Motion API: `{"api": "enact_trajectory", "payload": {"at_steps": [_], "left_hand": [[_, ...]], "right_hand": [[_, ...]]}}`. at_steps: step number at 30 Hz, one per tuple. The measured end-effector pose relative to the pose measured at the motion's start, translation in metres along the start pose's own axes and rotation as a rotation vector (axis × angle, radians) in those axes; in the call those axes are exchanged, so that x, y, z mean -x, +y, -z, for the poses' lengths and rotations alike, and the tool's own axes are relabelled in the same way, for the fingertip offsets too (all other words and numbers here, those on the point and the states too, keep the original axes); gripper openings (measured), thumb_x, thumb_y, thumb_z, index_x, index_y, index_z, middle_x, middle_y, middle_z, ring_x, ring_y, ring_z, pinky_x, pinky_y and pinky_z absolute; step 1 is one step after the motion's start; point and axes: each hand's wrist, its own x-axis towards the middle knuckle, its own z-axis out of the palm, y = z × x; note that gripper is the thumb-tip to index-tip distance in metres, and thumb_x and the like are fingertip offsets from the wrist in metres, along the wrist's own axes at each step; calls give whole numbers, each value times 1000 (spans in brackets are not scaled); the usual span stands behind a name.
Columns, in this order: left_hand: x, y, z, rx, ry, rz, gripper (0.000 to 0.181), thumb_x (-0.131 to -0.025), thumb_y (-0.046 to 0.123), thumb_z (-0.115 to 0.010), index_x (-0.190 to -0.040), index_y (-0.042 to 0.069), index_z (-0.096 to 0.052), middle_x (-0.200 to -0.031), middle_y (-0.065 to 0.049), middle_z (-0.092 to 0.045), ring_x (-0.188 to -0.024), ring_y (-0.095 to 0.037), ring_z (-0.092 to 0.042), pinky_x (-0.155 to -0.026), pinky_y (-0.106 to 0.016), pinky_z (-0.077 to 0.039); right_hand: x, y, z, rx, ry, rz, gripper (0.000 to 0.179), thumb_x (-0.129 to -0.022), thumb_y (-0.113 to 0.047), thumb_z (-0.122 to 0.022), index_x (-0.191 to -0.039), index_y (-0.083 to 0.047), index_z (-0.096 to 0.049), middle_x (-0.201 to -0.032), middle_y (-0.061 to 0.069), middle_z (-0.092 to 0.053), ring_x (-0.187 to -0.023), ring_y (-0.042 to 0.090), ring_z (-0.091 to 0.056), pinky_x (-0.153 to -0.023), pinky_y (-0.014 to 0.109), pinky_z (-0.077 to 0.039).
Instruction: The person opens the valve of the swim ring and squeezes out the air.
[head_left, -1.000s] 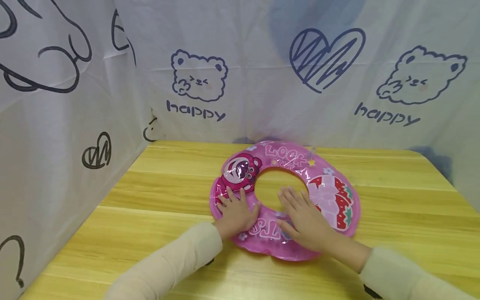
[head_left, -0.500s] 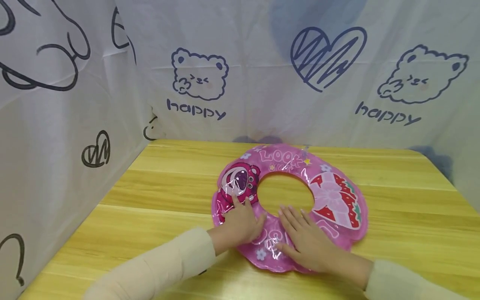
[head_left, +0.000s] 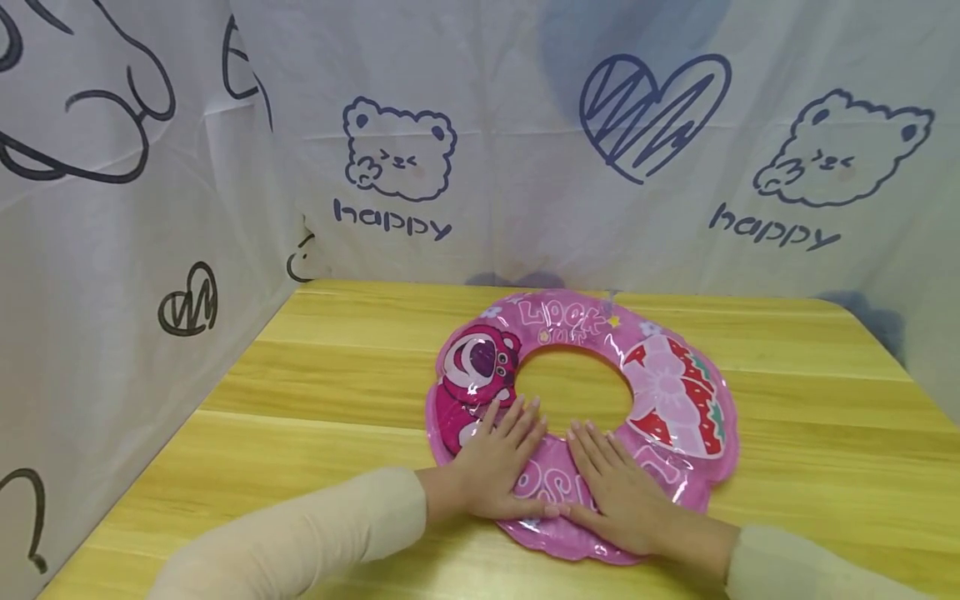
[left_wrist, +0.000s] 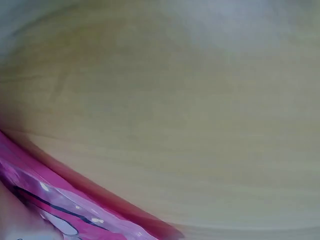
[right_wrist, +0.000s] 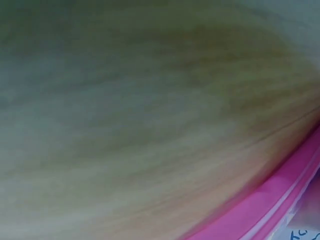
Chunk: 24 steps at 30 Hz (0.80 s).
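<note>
A pink inflatable swim ring with a bear print on its left and a strawberry print on its right lies on the table, looking puffed and shiny. My left hand rests with fingers straight on the ring's near left part. Beside it, my right hand lies flat on the near side, fingers pointing toward the hole. The two thumb tips meet or nearly meet. In the left wrist view the ring's edge crosses the lower left corner; the right wrist view has its pink edge at lower right.
The yellow wood-grain table extends around the ring on all sides. A white cloth printed with bears and hearts hangs behind the table's far edge, and a similar cloth hangs along the left.
The ring has shifted slightly nearer and to the right and has turned a little. My left hand has slid right, toward my right hand, which has moved slightly nearer; the thumbs now come together.
</note>
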Motion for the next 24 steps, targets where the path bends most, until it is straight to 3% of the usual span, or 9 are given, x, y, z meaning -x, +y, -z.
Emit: {"api": "enact_trajectory", "payload": {"at_steps": [4, 15, 16, 19, 21, 22, 24], "left_hand": [[-1, -1, -3, -8, -27, -30, 103, -78, 79, -34, -149, 6, -17, -157, -14, -8, -144, -34, -6, -115, -56, -9], [-3, -2, -6, 70, -126, -15, 102, -79, 78, -33, -149, 7, -12, -157, -12, -4, -145, -31, -3, -115, -55, -6], [-3, -3, -5, 70, -136, -21, 102, -79, 79, -33, -149, 7, -12, -157, -12, -4, -145, -31, -3, -115, -55, -6], [-5, -9, -2, 0, -147, -74, 103, -78, 81, -30, -149, 9, -14, -157, -11, -9, -145, -31, -10, -116, -53, -11], [-6, -15, 1, -73, -129, -128, 102, -78, 82, -29, -149, 10, -18, -156, -11, -14, -144, -30, -15, -116, -51, -15], [-6, -18, 1, -104, -117, -151, 101, -77, 82, -30, -149, 11, -19, -156, -11, -15, -144, -30, -16, -116, -50, -16], [-5, -24, 1, -133, -82, -182, 100, -77, 81, -33, -149, 12, -21, -156, -11, -15, -144, -31, -16, -116, -51, -14]], "right_hand": [[1, 2, -4, 16, 6, 8, 78, -91, -54, -45, -141, 4, -31, -150, 20, -27, -139, 34, -26, -108, 14, 20], [0, 3, -7, -2, -16, 11, 76, -91, -52, -45, -141, 4, -32, -150, 19, -28, -139, 34, -26, -108, 14, 20], [0, 3, -6, -10, -24, 7, 76, -91, -52, -44, -142, 3, -32, -150, 19, -28, -139, 34, -26, -112, 18, 16], [0, 3, -3, -61, -56, -13, 75, -92, -52, -43, -143, 2, -30, -151, 19, -25, -141, 33, -22, -117, 32, 3], [1, 4, -2, -116, -77, -29, 75, -93, -52, -42, -144, 1, -28, -153, 18, -22, -142, 33, -19, -117, 33, 0], [1, 5, -1, -141, -79, -28, 76, -92, -52, -43, -144, 1, -27, -153, 18, -21, -142, 34, -18, -117, 32, -1], [2, 8, 1, -177, -81, -19, 77, -92, -52, -45, -145, 0, -27, -153, 18, -19, -142, 34, -17, -115, 20, 9]]}}
